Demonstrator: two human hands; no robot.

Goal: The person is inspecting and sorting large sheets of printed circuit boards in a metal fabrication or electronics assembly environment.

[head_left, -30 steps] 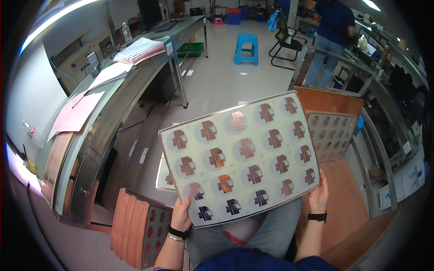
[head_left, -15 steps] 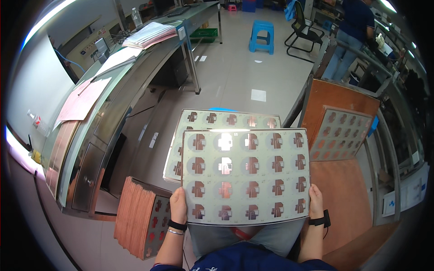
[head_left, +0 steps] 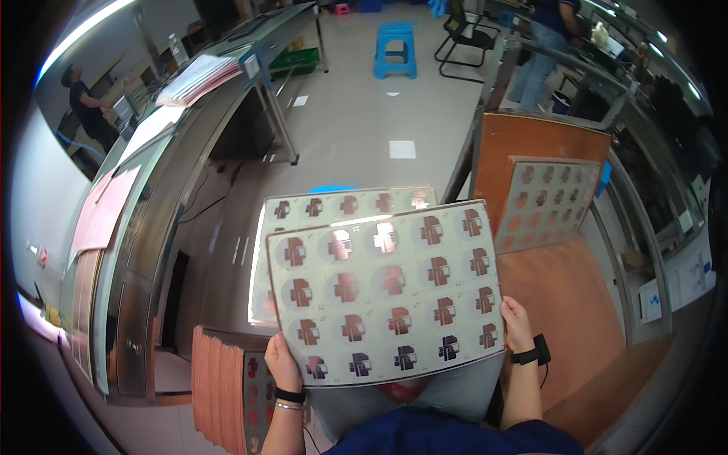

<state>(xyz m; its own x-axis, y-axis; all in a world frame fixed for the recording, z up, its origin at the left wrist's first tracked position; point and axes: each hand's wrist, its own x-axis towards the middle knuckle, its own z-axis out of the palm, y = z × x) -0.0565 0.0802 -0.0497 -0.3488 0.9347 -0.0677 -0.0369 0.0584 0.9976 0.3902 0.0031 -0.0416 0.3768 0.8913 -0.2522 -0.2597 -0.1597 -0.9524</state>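
A pale printed circuit board panel [head_left: 371,302] with rows of copper-coloured patterns is held in front of me, over my lap. My left hand [head_left: 282,362] grips its lower left edge. Higher up on the opposite side, my right hand [head_left: 517,326] is closed on the right edge, so the panel tilts up to the right. Behind and partly under it lies another similar panel [head_left: 262,258], the top one of what seems a pile; a bit of blue shows beyond it. The fingers behind the held panel are hidden.
A thick stack of panels [head_left: 216,390] stands at lower left beside the desk [head_left: 140,303]. To the right, a panel [head_left: 547,199] leans on a brown board [head_left: 493,144] in a metal-framed rack. A blue stool [head_left: 395,51] and a black chair [head_left: 464,38] stand farther off; two people are in the background.
The held panel has shifted left and tilted, its right side now higher. My hands moved with it, still gripping. The view has turned to the right, and another person shows at far left.
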